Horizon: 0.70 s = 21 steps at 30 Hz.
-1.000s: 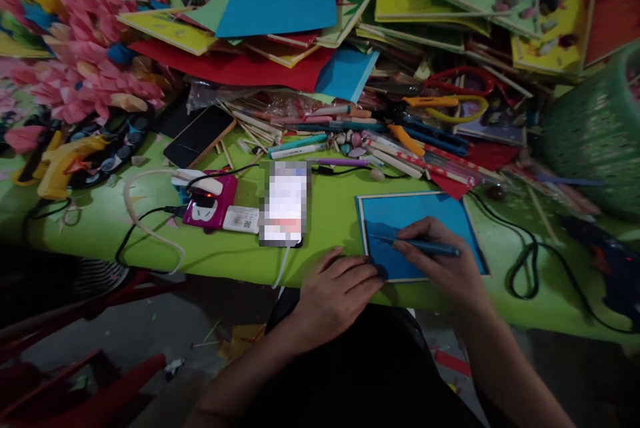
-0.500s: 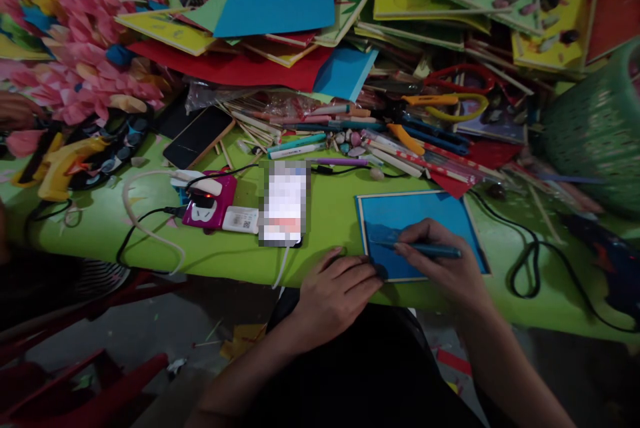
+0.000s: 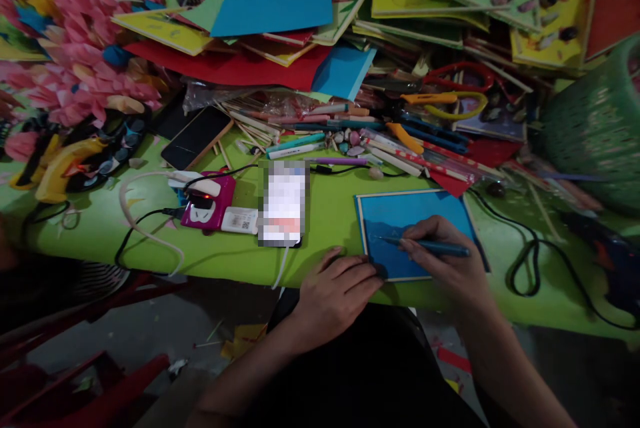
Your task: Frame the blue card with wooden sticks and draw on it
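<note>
A blue card (image 3: pixel 400 215) edged with thin pale sticks lies at the front of the green table. My right hand (image 3: pixel 445 258) is closed round a dark blue pen (image 3: pixel 440 248), its tip on the left half of the card. Faint light marks show near the tip. My left hand (image 3: pixel 343 285) rests flat, fingers stretched out, on the table and the card's lower left corner. Left of the card lies a lit phone (image 3: pixel 285 205) with its screen blurred and a white cable plugged in.
A magenta power strip (image 3: pixel 209 201) with plugs and cables sits left. Behind are pens (image 3: pixel 297 148), scissors (image 3: pixel 457 108) and stacked coloured cards (image 3: pixel 275 5). A green basket (image 3: pixel 595 128) and a dark glue gun (image 3: pixel 600 261) with its cord stand right. A yellow glue gun (image 3: pixel 70 165) lies far left.
My right hand has shifted slightly right and up with the pen, and faint marks now show on the blue card near its tip. My left hand has stayed in place.
</note>
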Tool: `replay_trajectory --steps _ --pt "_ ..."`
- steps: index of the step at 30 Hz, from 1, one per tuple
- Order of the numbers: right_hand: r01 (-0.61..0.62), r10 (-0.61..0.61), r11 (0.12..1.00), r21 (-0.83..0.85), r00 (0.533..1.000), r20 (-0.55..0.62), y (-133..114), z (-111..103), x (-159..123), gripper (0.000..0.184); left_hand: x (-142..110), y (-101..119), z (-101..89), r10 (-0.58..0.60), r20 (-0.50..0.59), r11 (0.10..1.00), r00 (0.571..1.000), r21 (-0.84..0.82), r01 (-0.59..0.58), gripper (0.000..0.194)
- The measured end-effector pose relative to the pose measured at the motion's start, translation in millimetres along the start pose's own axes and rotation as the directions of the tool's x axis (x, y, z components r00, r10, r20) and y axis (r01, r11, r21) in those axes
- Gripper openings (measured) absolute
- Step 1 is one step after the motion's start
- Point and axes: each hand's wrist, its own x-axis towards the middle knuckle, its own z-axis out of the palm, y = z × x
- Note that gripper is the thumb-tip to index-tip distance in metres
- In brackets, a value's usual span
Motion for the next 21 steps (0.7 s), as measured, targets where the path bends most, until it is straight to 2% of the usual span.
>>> replay_trajectory --steps 9,21 --pt "0.006 -0.006 0.998 -0.059 1.000 0.011 -3.2 2.4 1.3 0.025 0.9 0.5 0.3 -0.006 -0.020 1.000 1.000 -0.021 0.006 0.022" --pt "0.004 -0.003 1.000 -0.027 1.000 0.029 -2.2 0.9 0.6 0.022 1.1 0.4 -0.5 -0.007 -0.026 1.000 1.000 -0.023 0.006 0.021"
